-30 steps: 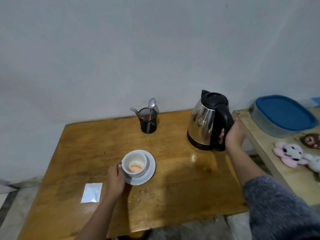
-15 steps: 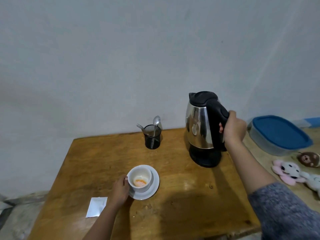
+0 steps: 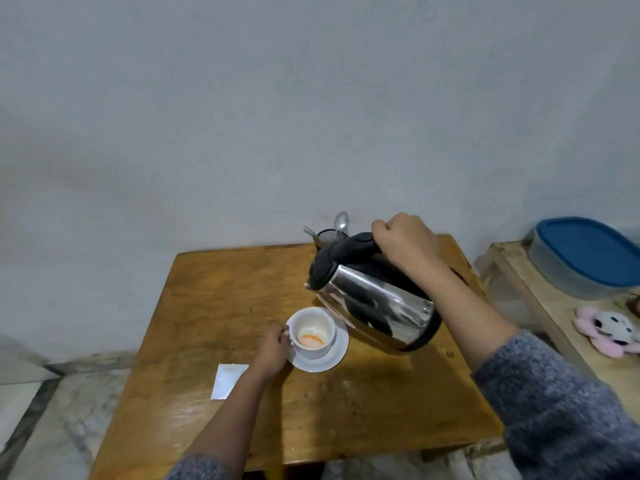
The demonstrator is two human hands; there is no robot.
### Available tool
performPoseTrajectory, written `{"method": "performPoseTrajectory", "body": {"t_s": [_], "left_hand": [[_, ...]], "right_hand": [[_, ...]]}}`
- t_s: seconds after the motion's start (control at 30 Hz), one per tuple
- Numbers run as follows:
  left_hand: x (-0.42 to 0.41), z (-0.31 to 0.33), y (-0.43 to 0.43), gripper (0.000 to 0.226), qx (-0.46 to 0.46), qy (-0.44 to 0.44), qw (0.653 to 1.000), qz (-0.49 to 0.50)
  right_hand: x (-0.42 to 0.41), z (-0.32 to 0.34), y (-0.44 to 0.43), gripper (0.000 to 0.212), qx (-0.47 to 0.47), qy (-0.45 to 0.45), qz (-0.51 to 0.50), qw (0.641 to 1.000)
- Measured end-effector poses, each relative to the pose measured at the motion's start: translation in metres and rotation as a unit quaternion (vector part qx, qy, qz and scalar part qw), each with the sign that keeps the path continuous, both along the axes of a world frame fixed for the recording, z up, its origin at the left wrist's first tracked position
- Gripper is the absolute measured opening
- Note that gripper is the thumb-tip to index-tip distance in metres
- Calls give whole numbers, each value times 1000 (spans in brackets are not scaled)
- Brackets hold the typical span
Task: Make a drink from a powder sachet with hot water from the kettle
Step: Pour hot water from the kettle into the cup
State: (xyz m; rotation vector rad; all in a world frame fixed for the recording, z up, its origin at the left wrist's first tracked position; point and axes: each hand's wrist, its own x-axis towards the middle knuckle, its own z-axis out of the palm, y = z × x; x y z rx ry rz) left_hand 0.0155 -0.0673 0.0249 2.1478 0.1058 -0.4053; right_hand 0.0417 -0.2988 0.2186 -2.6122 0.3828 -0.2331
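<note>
Above cup (image 3: 312,332), right hand (image 3: 406,242) gripping kettle (image 3: 375,303)

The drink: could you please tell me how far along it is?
Done: orange powder lies in the cup; the sachet lies on the table.
In hand: right hand tilts the kettle over it; left hand steadies the cup.
Left: pouring, stirring.

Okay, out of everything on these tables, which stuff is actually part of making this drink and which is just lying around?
Part of the job:
kettle, tilted, held by the right hand
cup with orange powder, steadied by the left hand
saucer
sachet

Just lying about:
utensil holder
blue-lidded container
plush toy
</note>
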Motion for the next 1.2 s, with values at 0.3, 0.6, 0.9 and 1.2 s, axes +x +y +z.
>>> {"method": "performPoseTrajectory", "body": {"t_s": [0.3, 0.6, 0.9, 1.2], "left_hand": [[3, 3, 5, 31, -21, 23, 999, -10], [5, 6, 7, 30, -28, 26, 999, -23], [7, 4, 8, 30, -15, 27, 999, -26], [7, 4, 6, 32, -14, 25, 999, -20]], "right_hand": [[11, -4, 42, 22, -132, 74, 92, 984], [15, 2, 64, 21, -202, 102, 131, 965], [13, 0, 73, 21, -210, 126, 130, 961], [6, 12, 83, 38, -201, 141, 139, 959]]}}
